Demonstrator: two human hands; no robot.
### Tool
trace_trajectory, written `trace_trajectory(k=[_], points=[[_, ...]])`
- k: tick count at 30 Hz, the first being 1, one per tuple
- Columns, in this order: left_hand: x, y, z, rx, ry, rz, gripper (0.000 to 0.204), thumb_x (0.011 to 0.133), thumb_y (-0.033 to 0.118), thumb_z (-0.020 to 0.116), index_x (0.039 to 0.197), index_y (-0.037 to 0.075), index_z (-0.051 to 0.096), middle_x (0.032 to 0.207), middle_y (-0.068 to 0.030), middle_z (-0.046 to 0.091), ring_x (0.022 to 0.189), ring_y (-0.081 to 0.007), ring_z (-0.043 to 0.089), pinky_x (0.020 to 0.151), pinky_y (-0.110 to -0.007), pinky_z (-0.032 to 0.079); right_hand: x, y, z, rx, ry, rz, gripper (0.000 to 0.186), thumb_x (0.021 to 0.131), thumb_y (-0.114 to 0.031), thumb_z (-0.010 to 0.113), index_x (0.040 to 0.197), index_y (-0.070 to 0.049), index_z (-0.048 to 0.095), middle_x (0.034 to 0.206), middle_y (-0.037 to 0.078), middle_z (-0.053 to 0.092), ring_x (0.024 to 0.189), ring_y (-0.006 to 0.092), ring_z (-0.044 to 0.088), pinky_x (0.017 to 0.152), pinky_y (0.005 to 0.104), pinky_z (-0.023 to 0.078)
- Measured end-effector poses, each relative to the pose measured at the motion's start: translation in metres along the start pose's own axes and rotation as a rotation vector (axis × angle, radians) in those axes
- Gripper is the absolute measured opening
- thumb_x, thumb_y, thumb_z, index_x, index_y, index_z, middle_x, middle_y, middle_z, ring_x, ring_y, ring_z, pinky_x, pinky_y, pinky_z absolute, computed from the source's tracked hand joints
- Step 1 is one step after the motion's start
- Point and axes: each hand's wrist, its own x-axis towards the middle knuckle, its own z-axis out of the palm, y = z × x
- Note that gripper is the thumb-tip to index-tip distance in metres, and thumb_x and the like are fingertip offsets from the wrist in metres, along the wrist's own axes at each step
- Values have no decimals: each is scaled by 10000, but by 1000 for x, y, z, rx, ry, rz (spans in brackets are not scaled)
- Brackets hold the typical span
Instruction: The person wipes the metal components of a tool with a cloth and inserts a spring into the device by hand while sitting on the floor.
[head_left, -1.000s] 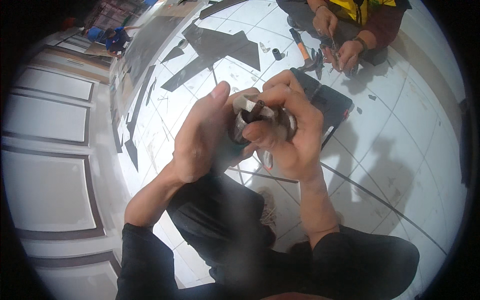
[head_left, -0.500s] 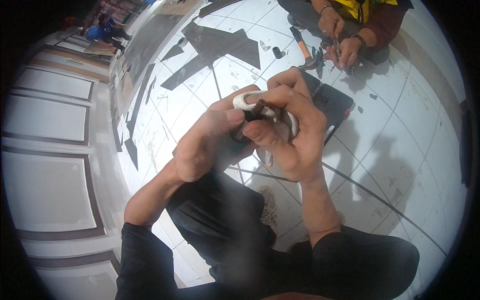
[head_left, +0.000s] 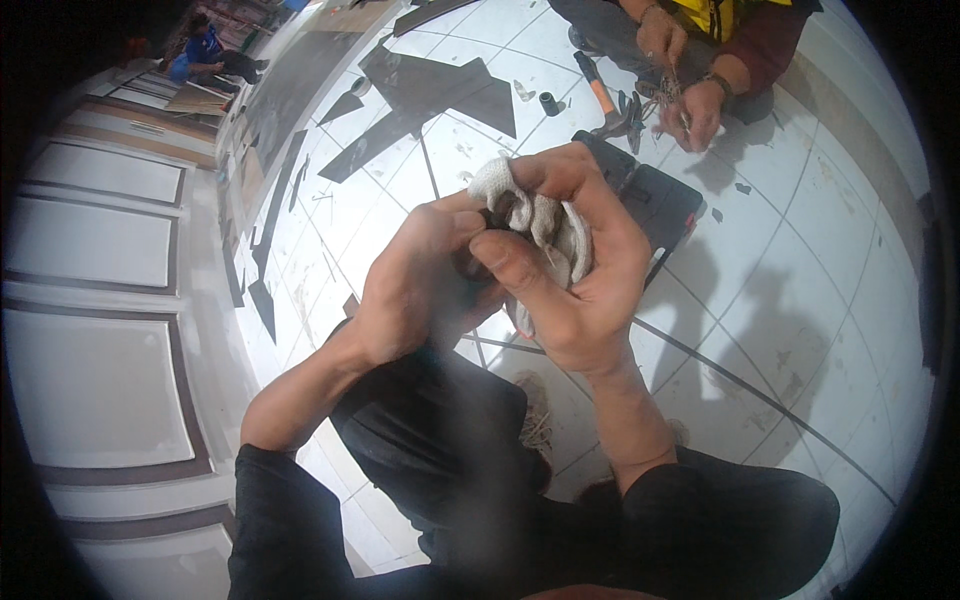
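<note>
My left hand [head_left: 405, 285] is closed around a dark cylindrical object [head_left: 468, 258], mostly hidden behind the fingers, with the thumb near its top. My right hand [head_left: 590, 270] grips a bunched white knitted glove or cloth [head_left: 550, 220], its thumb pressed toward the dark object. The two hands meet in the middle of the view, above my black-clad leg [head_left: 420, 420].
Beyond my hands lie a black case [head_left: 660, 210], an orange-handled hammer [head_left: 600, 95], a dark cylinder [head_left: 548, 104] and dark cut sheets [head_left: 440, 95]. A co-worker [head_left: 730, 70] handles small items at upper right; another person [head_left: 215, 60] sits far left. Panels [head_left: 100, 380] run along the left.
The white cloth has risen and bunched up, covering the metal pin that showed on top. My left thumb has come down onto the dark object, and my right thumb has shifted slightly left and upward.
</note>
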Motion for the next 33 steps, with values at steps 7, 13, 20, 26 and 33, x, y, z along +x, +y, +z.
trace_trajectory(k=[7, 13, 20, 26, 33], points=[[-1, -8, 17, 80, 244, 28, 610, 1018, 426, 343, 1437, -10, 422, 1227, -160, 560, 1057, -228, 558, 910, -365, 490, -2, 0, 0, 130, 60, 21, 383, 901, -61, 760, 1225, -5, 562, 1101, 65, 598, 989, 106, 618, 838, 256, 512], [7, 5, 25, 100, 184, -66, 628, 977, 455, 370, 1376, -14, 497, 1162, -149, 563, 1015, -220, 555, 883, -347, 484, 1, -11, -9, 170, 72, 114, 418, 908, -124, 755, 1265, 23, 596, 1031, 76, 676, 966, 106, 633, 854, 255, 508], [2, 10, 42, 165, 185, -22, 615, 964, 519, 414, 1196, -25, 585, 893, -58, 558, 756, -145, 499, 680, -272, 399, 1, -21, -11, 224, 74, 193, 384, 935, -211, 738, 1215, 36, 647, 1037, 75, 681, 955, 111, 630, 840, 255, 496], [-1, 11, 37, 242, 171, -22, 702, 980, 589, 429, 1282, -32, 553, 1083, -110, 594, 933, -176, 559, 800, -291, 445, 2, -20, -11, 113, -5, 129, 377, 936, -276, 729, 1131, 40, 660, 985, 55, 610, 912, 111, 564, 795, 248, 431], [-5, 11, 41, 302, 190, 73, 801, 994, 652, 418, 1404, -34, 483, 1251, -145, 600, 1111, -203, 588, 941, -336, 473, 1, -26, -15, 103, -42, 101, 364, 924, -224, 761, 1166, 40, 698, 1002, 80, 622, 883, 123, 613, 743, 233, 477]])
